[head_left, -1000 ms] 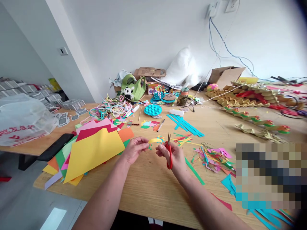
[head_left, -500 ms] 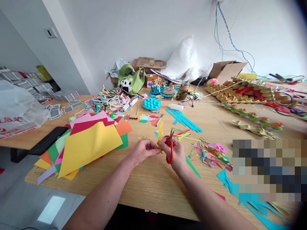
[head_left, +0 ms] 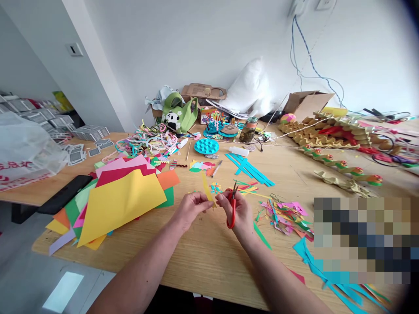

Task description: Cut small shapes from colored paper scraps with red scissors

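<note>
Over the near middle of the table, my left hand (head_left: 193, 209) is closed with its fingertips pinched on the lower end of a narrow yellow paper strip (head_left: 206, 185). The strip stands up and leans to the left. My right hand (head_left: 240, 213) holds red-handled scissors (head_left: 232, 211), their metal blades pointing up and away from me. Its thumb and forefinger come close to the foot of the strip; whether they touch it I cannot tell. Just beyond the hands lie small blue and yellow paper bits (head_left: 215, 188).
Coloured paper sheets (head_left: 124, 205) are stacked on the left. Blue paper strips (head_left: 250, 168) and a round blue piece (head_left: 206, 147) lie further back. Paper scraps (head_left: 284, 213) lie to the right, egg-carton strips (head_left: 340, 163) beyond. A green panda bag (head_left: 180, 115) stands near the wall.
The yellow strip has swung from upright to leaning left. My right fingers, earlier on the strip, have shifted to its lower end. The view has tilted up slightly.
</note>
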